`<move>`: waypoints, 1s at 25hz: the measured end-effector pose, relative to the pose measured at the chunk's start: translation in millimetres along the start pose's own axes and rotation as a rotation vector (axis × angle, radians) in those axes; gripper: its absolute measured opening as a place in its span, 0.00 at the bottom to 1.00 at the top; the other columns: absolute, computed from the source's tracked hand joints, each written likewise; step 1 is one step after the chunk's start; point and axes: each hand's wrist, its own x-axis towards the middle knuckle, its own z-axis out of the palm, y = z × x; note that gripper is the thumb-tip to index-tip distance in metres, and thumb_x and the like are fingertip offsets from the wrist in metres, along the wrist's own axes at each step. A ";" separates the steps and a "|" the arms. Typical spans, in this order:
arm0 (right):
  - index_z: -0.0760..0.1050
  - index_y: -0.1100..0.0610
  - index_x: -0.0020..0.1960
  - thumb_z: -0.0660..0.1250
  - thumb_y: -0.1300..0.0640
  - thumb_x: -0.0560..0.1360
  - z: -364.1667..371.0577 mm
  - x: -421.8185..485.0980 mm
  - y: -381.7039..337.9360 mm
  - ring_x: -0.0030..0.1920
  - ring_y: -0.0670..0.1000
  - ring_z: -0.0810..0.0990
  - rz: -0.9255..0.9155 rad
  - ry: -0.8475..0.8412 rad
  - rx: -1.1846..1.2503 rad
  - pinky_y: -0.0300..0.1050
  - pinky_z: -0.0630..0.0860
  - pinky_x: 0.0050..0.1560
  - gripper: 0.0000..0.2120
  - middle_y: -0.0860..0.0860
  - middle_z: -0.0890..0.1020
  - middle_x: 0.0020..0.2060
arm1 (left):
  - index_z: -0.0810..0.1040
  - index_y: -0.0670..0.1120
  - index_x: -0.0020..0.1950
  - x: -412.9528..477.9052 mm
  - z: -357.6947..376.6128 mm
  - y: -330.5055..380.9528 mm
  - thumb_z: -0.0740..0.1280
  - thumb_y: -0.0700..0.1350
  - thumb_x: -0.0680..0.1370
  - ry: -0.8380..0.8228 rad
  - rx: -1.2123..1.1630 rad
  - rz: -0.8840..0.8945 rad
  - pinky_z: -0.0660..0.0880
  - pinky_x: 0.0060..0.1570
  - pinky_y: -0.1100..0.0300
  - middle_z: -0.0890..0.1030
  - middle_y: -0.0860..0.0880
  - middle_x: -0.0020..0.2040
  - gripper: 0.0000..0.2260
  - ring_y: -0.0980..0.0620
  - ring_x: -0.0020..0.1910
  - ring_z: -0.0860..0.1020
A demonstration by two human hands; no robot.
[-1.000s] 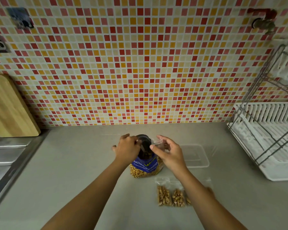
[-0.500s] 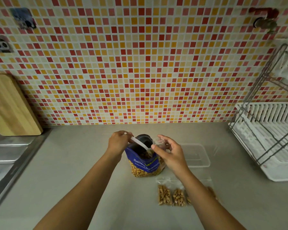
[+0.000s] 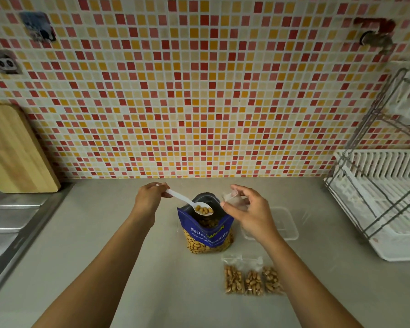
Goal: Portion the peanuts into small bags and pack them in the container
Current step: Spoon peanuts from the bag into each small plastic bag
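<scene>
Nearest, on the grey counter (image 3: 104,256): three small filled bags (image 3: 252,279) of peanuts, side by side and touching, just beside the right forearm.

Behind them, a blue peanut pouch (image 3: 207,235) stands upright, mouth open, with nuts showing through its clear lower part.

Left hand (image 3: 149,197): fingers pinch the handle end of a white plastic spoon (image 3: 182,198). The spoon's bowl hangs over the pouch mouth, carrying a few peanuts (image 3: 204,210).

Right hand (image 3: 249,209): thumb and fingers hold a small clear empty bag (image 3: 233,197), just right of the pouch mouth and near the spoon bowl. The hands are apart, one on each side of the pouch.

Clear plastic container (image 3: 284,223): on the counter right of the pouch, partly hidden behind the right hand.

Further off: a steel sink (image 3: 7,223) at left, a wooden cutting board (image 3: 14,150) leaning on the wall, and a white dish rack (image 3: 388,197) at right. Mosaic tile wall (image 3: 199,91) behind, with a tap (image 3: 374,34) at top right.
</scene>
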 end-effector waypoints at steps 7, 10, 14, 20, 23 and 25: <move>0.74 0.49 0.61 0.74 0.49 0.67 10.7 -6.3 1.8 0.49 0.42 0.78 0.077 -0.065 0.030 0.38 0.78 0.46 0.24 0.46 0.80 0.51 | 0.76 0.53 0.57 -30.4 33.0 -24.8 0.57 0.52 0.79 -0.057 1.206 0.714 0.55 0.67 0.36 0.78 0.53 0.58 0.11 0.52 0.73 0.59; 0.75 0.51 0.61 0.74 0.49 0.67 12.2 -9.1 1.6 0.49 0.41 0.77 0.090 -0.060 0.035 0.35 0.77 0.46 0.24 0.45 0.79 0.50 | 0.77 0.51 0.58 -35.5 51.2 -34.5 0.57 0.49 0.79 -0.106 1.076 0.422 0.54 0.67 0.34 0.71 0.48 0.68 0.12 0.51 0.73 0.59; 0.74 0.51 0.62 0.74 0.49 0.67 9.4 -9.0 2.9 0.49 0.40 0.76 0.063 -0.065 -0.010 0.34 0.74 0.49 0.25 0.46 0.80 0.52 | 0.80 0.48 0.46 -19.8 56.9 -32.1 0.59 0.47 0.78 -0.031 0.874 0.264 0.64 0.63 0.38 0.76 0.47 0.50 0.10 0.48 0.51 0.74; 0.76 0.51 0.60 0.74 0.49 0.67 4.0 -9.1 2.9 0.50 0.43 0.77 0.047 -0.061 -0.028 0.37 0.75 0.50 0.23 0.46 0.80 0.50 | 0.82 0.42 0.43 -8.2 50.6 -29.0 0.62 0.44 0.78 -0.136 0.444 0.184 0.76 0.43 0.52 0.82 0.42 0.43 0.11 0.46 0.43 0.79; 0.75 0.51 0.61 0.74 0.49 0.67 2.4 -9.6 2.7 0.51 0.41 0.76 0.051 -0.077 -0.022 0.32 0.73 0.46 0.24 0.46 0.79 0.51 | 0.80 0.42 0.42 -8.5 47.5 -22.5 0.63 0.43 0.78 -0.121 0.276 0.121 0.76 0.42 0.54 0.81 0.42 0.44 0.09 0.46 0.45 0.78; 0.74 0.50 0.62 0.73 0.49 0.68 1.4 -9.6 1.3 0.49 0.39 0.76 0.055 -0.090 -0.020 0.30 0.73 0.43 0.24 0.45 0.79 0.51 | 0.79 0.42 0.44 -8.3 44.1 -19.6 0.62 0.43 0.78 -0.109 0.201 0.091 0.74 0.39 0.59 0.81 0.42 0.45 0.08 0.47 0.44 0.78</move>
